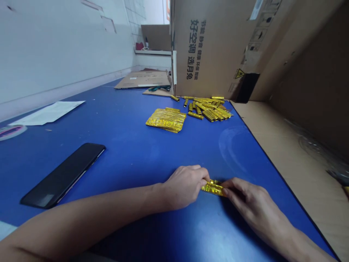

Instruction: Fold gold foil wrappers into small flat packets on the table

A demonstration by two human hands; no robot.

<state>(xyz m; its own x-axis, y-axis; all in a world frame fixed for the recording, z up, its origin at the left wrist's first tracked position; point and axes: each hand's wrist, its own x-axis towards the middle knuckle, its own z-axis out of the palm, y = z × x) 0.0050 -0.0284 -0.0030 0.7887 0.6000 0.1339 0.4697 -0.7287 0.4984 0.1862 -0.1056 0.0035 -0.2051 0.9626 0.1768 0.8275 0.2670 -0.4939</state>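
A narrow strip of shiny gold foil (214, 189) is stretched between my two hands, low over the blue table. My left hand (185, 185) is closed, pinching the strip's left end between thumb and fingers. Its right end is pinched by my right hand (251, 202), with the thumb and fingertips together. The strip looks folded or rolled, and its ends are hidden by my fingers. Farther back lies a stack of flat gold foil sheets (167, 120). Right of that stack is a loose pile of gold foil strips (209, 109), folded into small flat tubes.
A black phone (64, 174) lies on the blue table (131, 145) at left, near white paper (50, 113) and a tape roll (12, 132). A big cardboard box (218, 47) stands behind the pile. Cardboard sheets (144, 79) and scissors (160, 88) lie at the back.
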